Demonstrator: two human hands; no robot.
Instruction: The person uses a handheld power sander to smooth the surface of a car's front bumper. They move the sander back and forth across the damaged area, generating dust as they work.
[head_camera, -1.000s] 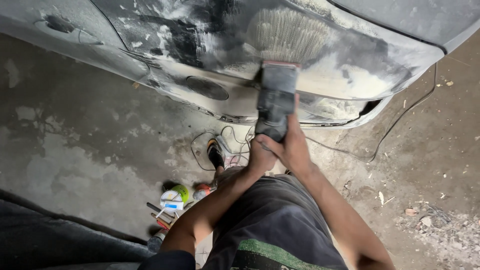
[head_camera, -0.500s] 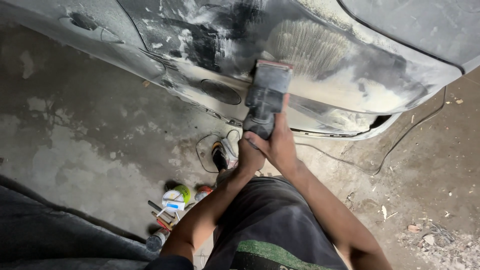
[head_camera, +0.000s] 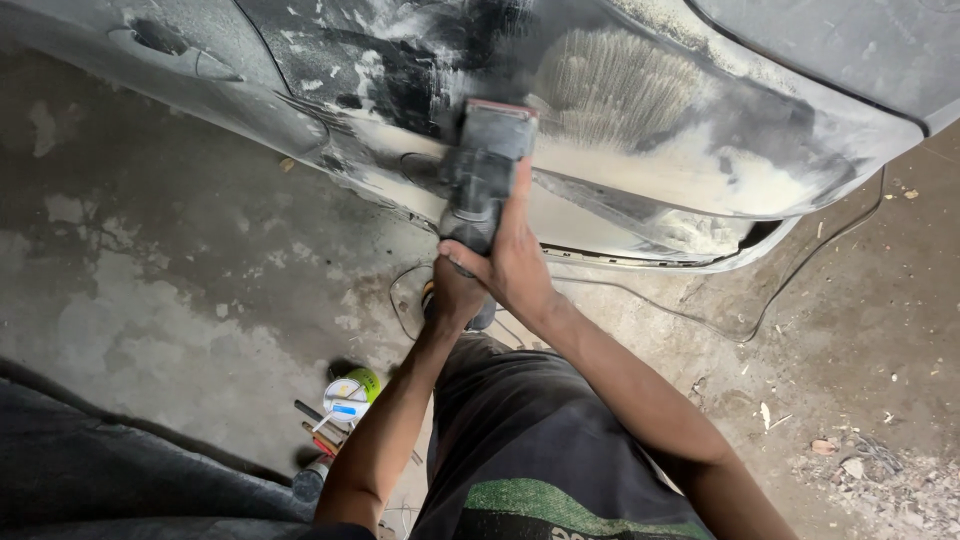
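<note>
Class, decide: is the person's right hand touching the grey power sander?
Touching. The head view shows the right hand wrapped around the power sander body, with no gap.

Head camera looks steeply down, close over a car panel (head_camera: 700, 150).

bare forearms, no sleeves in view | dark grey shorts (head_camera: 540, 420) | green band with dark print at 6 o'clock (hem edge)

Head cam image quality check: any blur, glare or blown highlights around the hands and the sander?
Head view: soft, even daylight, no hard shadows. Both hands, right and left, and the sander are fairly sharp, with slight softness at the sander's pad. The pale filler patch on the car panel is bright, nearly blown out. Wide-angle bending shows at the edges.
</note>
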